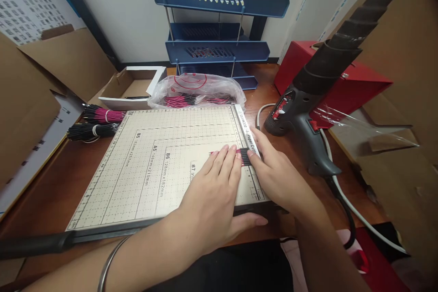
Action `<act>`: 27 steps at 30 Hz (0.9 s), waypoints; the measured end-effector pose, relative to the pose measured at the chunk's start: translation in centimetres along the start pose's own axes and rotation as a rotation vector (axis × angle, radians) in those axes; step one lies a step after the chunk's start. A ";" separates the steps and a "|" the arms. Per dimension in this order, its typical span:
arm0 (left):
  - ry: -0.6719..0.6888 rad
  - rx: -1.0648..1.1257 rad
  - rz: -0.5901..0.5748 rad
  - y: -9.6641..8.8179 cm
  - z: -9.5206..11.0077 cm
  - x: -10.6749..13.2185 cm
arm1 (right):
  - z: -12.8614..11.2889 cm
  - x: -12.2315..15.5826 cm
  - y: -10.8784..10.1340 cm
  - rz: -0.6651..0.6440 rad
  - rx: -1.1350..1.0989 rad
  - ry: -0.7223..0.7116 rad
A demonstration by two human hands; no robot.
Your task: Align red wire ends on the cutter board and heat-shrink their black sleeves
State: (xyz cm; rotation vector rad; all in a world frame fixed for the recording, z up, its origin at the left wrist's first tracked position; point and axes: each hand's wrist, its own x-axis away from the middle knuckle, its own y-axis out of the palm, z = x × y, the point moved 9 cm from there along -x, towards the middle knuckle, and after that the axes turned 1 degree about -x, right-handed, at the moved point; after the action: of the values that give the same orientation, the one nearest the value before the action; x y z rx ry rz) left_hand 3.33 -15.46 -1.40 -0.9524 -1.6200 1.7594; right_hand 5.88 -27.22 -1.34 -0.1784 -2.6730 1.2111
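A flat row of thin wires (245,157) with black and pink covering lies on the cream, grid-printed board of a paper cutter (137,182). My left hand (214,191) rests flat over the row, fingers stretched and close together, thumb out past the board's front edge. Its fingers hide much of the wires. At the board's right edge, my right hand (273,164) has its thumb against the black ends of the wires. Its index finger lies apart from the thumb, near the white ruler strip (244,127); the other fingers are mostly hidden.
The cutter's black handle (37,244) extends left along the front. Bundled wires (96,121) lie behind left, near a white box (130,86). Behind the board are a plastic bag (201,89) and blue tray rack (215,50). A heat gun (308,109) and cable stand right.
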 end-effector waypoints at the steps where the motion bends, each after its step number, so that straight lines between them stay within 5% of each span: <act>1: 0.002 0.000 0.003 0.0 0.0 0.0 | 0.0 0.0 0.1 -0.006 0.038 0.024; 12: -0.007 0.009 0.023 -0.2 0.0 0.1 | -0.9 0.1 0.4 0.022 0.297 0.080; 19: -0.011 0.021 0.004 0.0 -0.1 0.0 | 0.1 0.5 -1.1 0.094 0.114 0.049; 24: -0.009 0.035 0.016 -0.1 -0.1 0.0 | -0.5 0.2 1.0 -0.013 0.090 0.031; 27: -0.014 0.056 0.014 0.0 -0.1 0.0 | -2.0 1.2 -0.7 0.154 0.095 -0.079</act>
State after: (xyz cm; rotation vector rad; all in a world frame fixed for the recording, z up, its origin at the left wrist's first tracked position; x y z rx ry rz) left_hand 3.43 -15.35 -1.44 -0.9298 -1.5676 1.8152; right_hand 5.15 -25.94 0.63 -0.3331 -2.7038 1.4158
